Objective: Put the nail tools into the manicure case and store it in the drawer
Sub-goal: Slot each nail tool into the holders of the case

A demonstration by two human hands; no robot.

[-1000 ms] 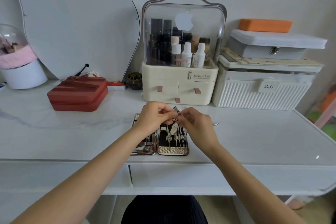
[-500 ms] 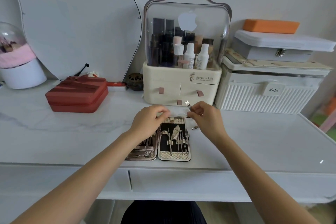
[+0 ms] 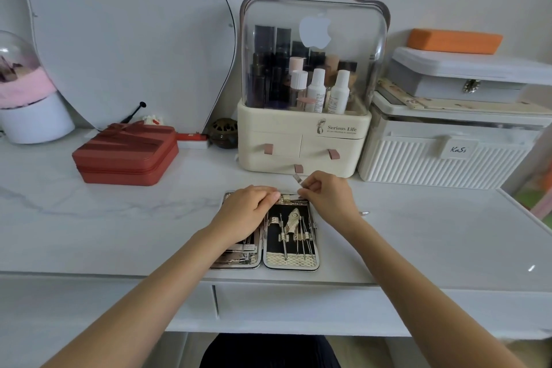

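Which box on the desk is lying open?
The manicure case, lying flat by the hands, shows its tools. The red case and white ribbed box are shut.

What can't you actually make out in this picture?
- Head view: the left hand covers the top of the manicure case's left half.
- The nail tool the right hand pinches is too small to identify.
- The drawer is closed, its inside hidden.

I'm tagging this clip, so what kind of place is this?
Most likely a home dressing table. A curved mirror leans at the back, a clear-lidded cosmetics organizer holds bottles, and an open manicure case lies on the white tabletop.
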